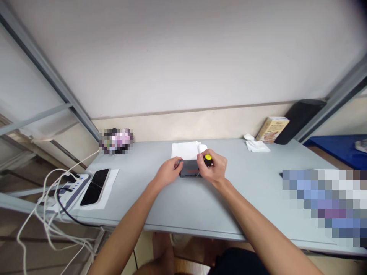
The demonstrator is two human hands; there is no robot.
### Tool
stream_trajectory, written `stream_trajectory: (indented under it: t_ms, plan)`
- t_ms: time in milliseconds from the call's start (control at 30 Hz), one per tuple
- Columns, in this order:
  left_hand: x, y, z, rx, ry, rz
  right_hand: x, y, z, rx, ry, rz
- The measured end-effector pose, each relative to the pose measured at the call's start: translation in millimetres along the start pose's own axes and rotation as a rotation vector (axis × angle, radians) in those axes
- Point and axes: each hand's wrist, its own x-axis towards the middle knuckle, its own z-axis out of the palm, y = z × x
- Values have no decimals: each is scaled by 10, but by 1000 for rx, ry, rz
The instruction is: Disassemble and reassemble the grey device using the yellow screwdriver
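Observation:
A small dark grey box (187, 168) with a row of slots along its near edge sits on the table in front of me. My left hand (169, 170) grips its left end, thumb and fingers closed on the corner. At the right end, my right hand (213, 166) is wrapped round a screwdriver (208, 157) with a black handle and a yellow end. A thin shaft seems to point down at the box; its tip is too small to make out. Behind the box lie a white sheet of paper (183, 149) and a small white object (202, 148).
On the left, a phone (96, 186) lies on paper beside a power strip (70, 193) with tangled white cables (43, 214). A yellow carton (272, 130), crumpled tissue (256, 145) and black cylinder (299, 120) stand back right. Blurred items occupy both sides of the table (195, 210).

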Motion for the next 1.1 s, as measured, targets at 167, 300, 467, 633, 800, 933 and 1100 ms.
stream_trajectory:
  t_ms: [167,300,467,633,800,933,1100]
  plan:
    - [-3,31,-20,-10,-25,12,-79,-65,71,77,-103,93]
    - [-4,46,-33,-28,-35,0,-126,-73,100,114,-161,38]
    - [-3,47,-33,-22,-43,5,-122,-104,90,133,-112,43]
    - [-9,-7,9,-1,41,64,-76,-82,57,130,-87,71]
    - [-15,-43,18,-39,110,137,-55,-34,46,107,-29,156]
    - [-15,-39,-4,-62,118,161,-76,-83,74,154,-166,102]
    - [-23,-18,-24,-82,91,161,-78,-153,89,188,-211,58]
